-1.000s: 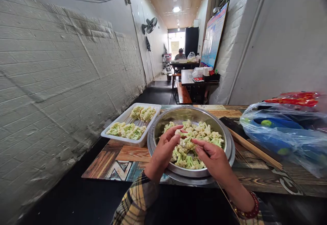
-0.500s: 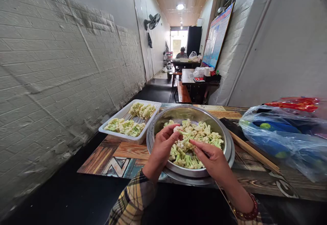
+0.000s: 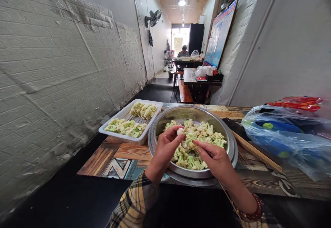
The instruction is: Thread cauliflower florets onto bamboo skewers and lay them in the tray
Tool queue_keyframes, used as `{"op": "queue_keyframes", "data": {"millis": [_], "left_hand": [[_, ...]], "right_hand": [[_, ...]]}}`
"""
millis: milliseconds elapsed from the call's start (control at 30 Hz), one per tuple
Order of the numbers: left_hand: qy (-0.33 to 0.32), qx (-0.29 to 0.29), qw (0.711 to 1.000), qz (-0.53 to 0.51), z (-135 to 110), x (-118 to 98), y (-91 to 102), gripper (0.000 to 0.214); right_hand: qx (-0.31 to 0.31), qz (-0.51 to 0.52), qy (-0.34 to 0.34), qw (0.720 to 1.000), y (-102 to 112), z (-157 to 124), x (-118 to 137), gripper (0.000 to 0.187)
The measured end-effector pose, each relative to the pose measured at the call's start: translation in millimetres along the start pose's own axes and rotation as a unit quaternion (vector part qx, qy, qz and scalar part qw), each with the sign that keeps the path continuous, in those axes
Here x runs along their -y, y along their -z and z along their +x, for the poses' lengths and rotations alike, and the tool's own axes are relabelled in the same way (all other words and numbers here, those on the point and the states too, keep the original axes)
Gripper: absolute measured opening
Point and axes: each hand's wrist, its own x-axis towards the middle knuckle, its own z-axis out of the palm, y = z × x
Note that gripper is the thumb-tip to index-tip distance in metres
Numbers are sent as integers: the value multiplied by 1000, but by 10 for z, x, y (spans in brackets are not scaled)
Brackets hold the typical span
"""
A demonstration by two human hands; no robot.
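My left hand (image 3: 165, 147) is closed over the near left part of a steel bowl (image 3: 219, 117), pinching a cauliflower floret (image 3: 180, 131) between thumb and fingers. My right hand (image 3: 216, 159) is closed too, its fingertips close to the floret. A thin bamboo skewer (image 3: 228, 198) runs back from it under the wrist; the skewer's tip is hidden by the fingers. Loose cauliflower pieces (image 3: 192, 162) fill much of the bowl beneath both hands. To the left, a white tray (image 3: 124, 136) holds cauliflower on skewers in two groups.
A bundle of bamboo skewers (image 3: 257, 151) lies right of the bowl on the patterned tabletop (image 3: 131, 152). Beyond it sits a clear plastic bag (image 3: 287, 135) with blue and green contents. Brick walls flank the room. Farther back are a dark table (image 3: 190, 76) and a seated person (image 3: 183, 52).
The view has shifted slightly. Both hands keep nearly the same place over the bowl, the left still on the floret and the right with the skewer.
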Motion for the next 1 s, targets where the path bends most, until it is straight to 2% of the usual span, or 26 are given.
{"op": "queue_keyframes", "data": {"millis": [267, 600, 800, 867, 1000], "left_hand": [[-20, 18, 997, 68, -20, -41, -29, 23], [-39, 58, 991, 119, -45, -76, -57, 19], [-55, 92, 988, 111, -67, -145, -87, 12], [-51, 99, 988, 103, -76, -156, -79, 16], [-28, 99, 994, 38, -80, -121, -53, 38]], "right_hand": [[-47, 3, -13, 999, -3, 2, 18, 27], [-65, -6, -17, 998, -16, -16, -34, 23], [-64, 39, -20, 997, -13, -13, -37, 27], [-48, 69, -29, 996, -17, -10, -50, 29], [-33, 97, -41, 994, -21, -15, -63, 32]]}}
